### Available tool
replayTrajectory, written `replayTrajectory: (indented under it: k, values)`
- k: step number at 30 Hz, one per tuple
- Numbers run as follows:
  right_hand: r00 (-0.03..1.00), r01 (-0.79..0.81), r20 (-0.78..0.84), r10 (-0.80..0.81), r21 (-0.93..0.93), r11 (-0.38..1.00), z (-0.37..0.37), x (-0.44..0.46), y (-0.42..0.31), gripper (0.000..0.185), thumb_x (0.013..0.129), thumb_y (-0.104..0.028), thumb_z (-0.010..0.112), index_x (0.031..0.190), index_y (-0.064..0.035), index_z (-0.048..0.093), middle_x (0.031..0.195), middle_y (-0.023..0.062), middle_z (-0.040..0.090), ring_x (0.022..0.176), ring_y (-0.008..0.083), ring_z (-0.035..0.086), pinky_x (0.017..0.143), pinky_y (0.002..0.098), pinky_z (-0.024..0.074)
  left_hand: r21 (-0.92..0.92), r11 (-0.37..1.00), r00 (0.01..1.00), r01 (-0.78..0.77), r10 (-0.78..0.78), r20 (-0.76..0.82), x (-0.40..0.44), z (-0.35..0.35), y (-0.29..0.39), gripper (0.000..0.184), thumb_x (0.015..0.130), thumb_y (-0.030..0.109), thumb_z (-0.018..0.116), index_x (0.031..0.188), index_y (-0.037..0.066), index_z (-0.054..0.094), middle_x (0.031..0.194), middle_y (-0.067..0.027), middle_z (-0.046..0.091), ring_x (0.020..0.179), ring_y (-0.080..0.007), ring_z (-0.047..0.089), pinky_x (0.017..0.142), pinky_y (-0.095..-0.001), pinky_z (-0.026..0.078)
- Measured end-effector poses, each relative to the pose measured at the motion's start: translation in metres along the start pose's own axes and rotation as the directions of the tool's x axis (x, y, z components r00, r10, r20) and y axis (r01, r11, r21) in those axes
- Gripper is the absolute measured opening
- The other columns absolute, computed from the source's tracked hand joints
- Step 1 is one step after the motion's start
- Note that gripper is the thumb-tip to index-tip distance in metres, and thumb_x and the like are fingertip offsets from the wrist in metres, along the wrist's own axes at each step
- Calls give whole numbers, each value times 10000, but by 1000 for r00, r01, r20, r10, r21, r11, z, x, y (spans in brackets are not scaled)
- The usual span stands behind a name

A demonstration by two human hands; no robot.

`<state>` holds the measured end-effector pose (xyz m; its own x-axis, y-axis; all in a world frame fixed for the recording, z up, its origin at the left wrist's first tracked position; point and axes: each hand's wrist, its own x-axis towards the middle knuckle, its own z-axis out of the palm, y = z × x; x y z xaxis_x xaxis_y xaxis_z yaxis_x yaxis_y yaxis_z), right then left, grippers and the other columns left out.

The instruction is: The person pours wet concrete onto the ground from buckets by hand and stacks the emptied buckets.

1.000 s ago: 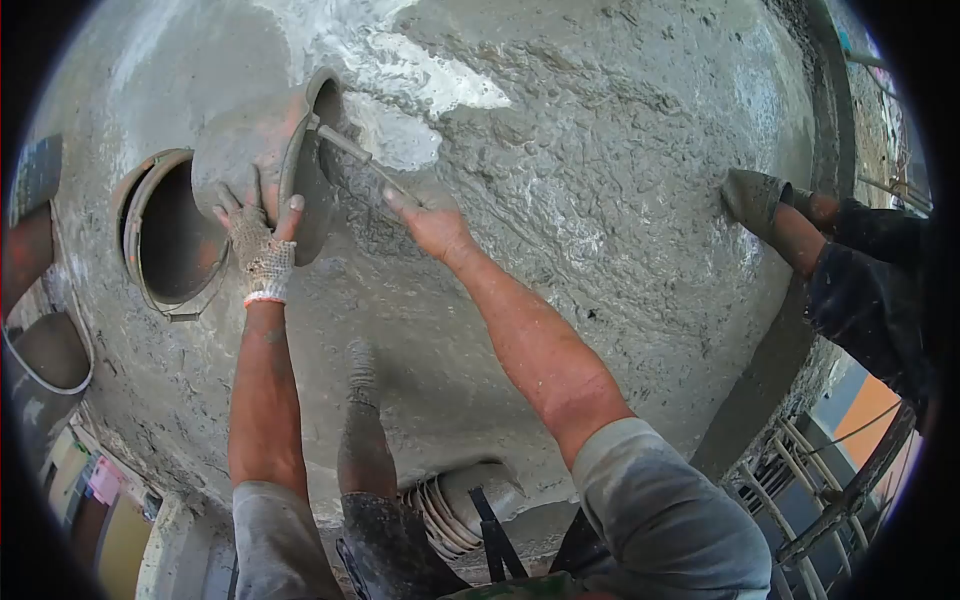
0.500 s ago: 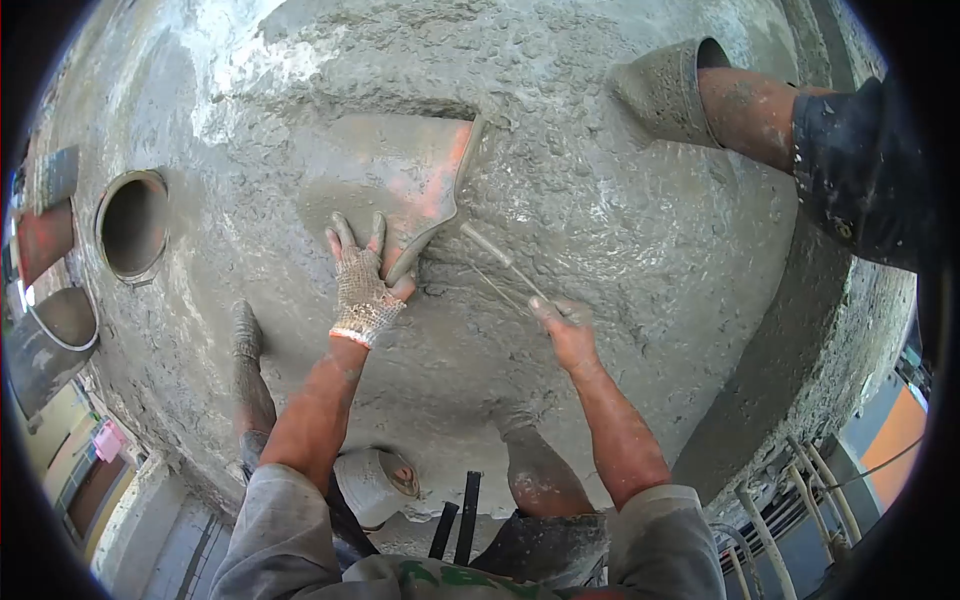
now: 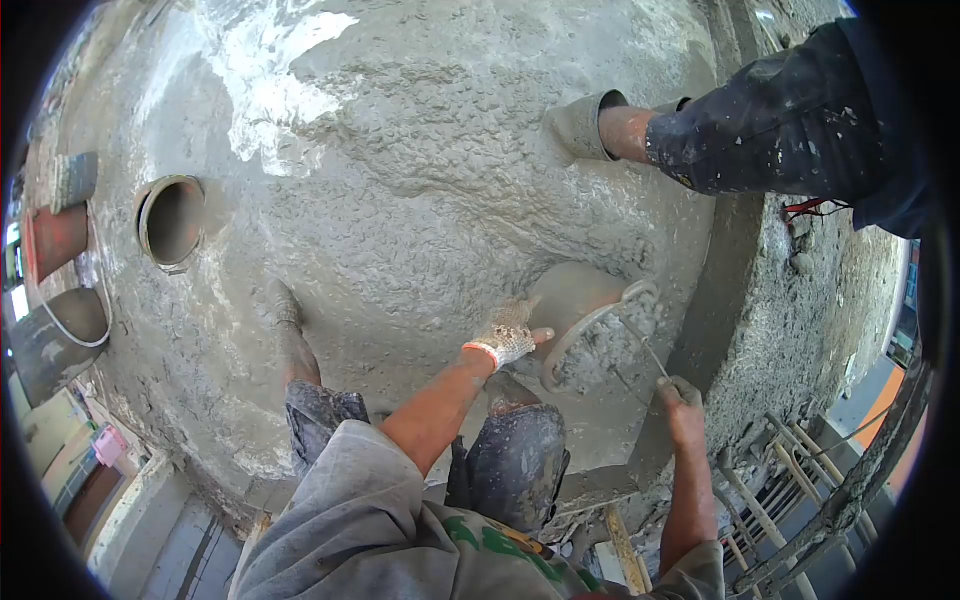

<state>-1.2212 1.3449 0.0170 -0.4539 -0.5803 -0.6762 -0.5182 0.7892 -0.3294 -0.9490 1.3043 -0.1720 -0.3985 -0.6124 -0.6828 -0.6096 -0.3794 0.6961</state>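
A cement-smeared bucket (image 3: 568, 302) with reddish patches lies tipped in wet grey concrete, its mouth towards the right. Wet concrete (image 3: 612, 352) shows in and around the mouth. My left hand (image 3: 508, 335), in a dirty knit glove, presses on the bucket's closed end and side, thumb apart; concrete or the bucket's curve partly hides its other fingers. Bare and muddy, my right hand (image 3: 682, 398) is closed around the wire handle (image 3: 642, 345), clear of the rim.
Another person's boot (image 3: 582, 128) stands sunk in concrete at upper right. An upright round bucket or pipe (image 3: 172, 222) is at left, beyond my legs. A reddish bucket (image 3: 55, 240) and a grey bucket (image 3: 62, 345) sit at the far left. Railings (image 3: 765, 505) run at lower right.
The bucket has moved right and nearer to me, and its mouth now shows concrete. Both hands have gone right with it. The view has shifted too.
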Motion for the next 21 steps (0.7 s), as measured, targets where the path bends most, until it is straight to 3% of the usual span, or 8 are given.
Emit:
replayTrajectory:
  k: [7,11,13,14,17,18,20,21]
  values:
    - [996,-93,-9,94,-292,952,-14,18,30,235,776,-208,585,855,12,608,728,92,548,705,202,504,673,352,413,17,972,932,236,-221,-287,-41,-155,-136,575,839,377,587,1326,104,450,1288,-205,494,1216,-355,448,1014,-427,356]
    - [987,-153,-120,109,-471,869,-11,86,179,334,703,-238,545,875,35,633,791,217,629,715,339,585,652,443,441,-122,813,709,569,-560,-428,-112,-252,-232,531,838,355,585,1287,88,492,1286,-186,506,1192,-347,474,996,-420,384]
    - [984,157,175,1,-883,443,-14,107,211,268,717,-198,535,826,22,642,840,232,649,789,397,620,679,478,468,-124,818,638,562,-524,-564,-156,-289,-269,542,839,332,587,1282,36,487,1206,-227,554,1152,-362,510,976,-397,399]
    - [955,244,260,146,-963,118,-7,107,210,254,726,-198,537,812,14,647,861,230,655,820,412,623,691,494,473,-140,805,621,576,-543,-565,-176,-306,-283,542,839,332,587,1282,36,487,1206,-227,554,1152,-362,510,976,-397,399]
    - [989,142,144,34,-989,43,54,105,120,234,741,-190,534,822,-7,656,898,217,659,844,416,623,714,499,476,-320,755,464,572,-620,-633,-217,-344,-324,544,844,340,583,1278,25,491,1184,-242,561,1126,-368,528,959,-398,411]
    - [990,141,142,6,-989,43,105,96,54,234,741,-190,534,822,-7,656,898,217,659,844,416,623,714,499,476,-387,721,392,576,-658,-643,-222,-349,-355,548,846,346,579,1273,13,491,1174,-245,565,1118,-367,534,952,-397,416]
    - [986,104,1,-167,-783,613,213,67,-81,285,795,-244,500,859,-2,635,926,255,635,884,435,596,781,458,476,-522,634,238,570,-736,-634,-237,-363,-426,561,850,358,575,1267,-7,489,1163,-249,571,1106,-366,542,944,-388,423]
    - [960,279,199,-198,-755,594,278,63,-137,304,784,-277,529,872,-5,633,932,246,639,874,421,605,781,456,470,-594,588,167,549,-773,-612,-241,-374,-446,569,850,365,575,1265,-16,488,1162,-249,572,1102,-365,545,944,-382,424]
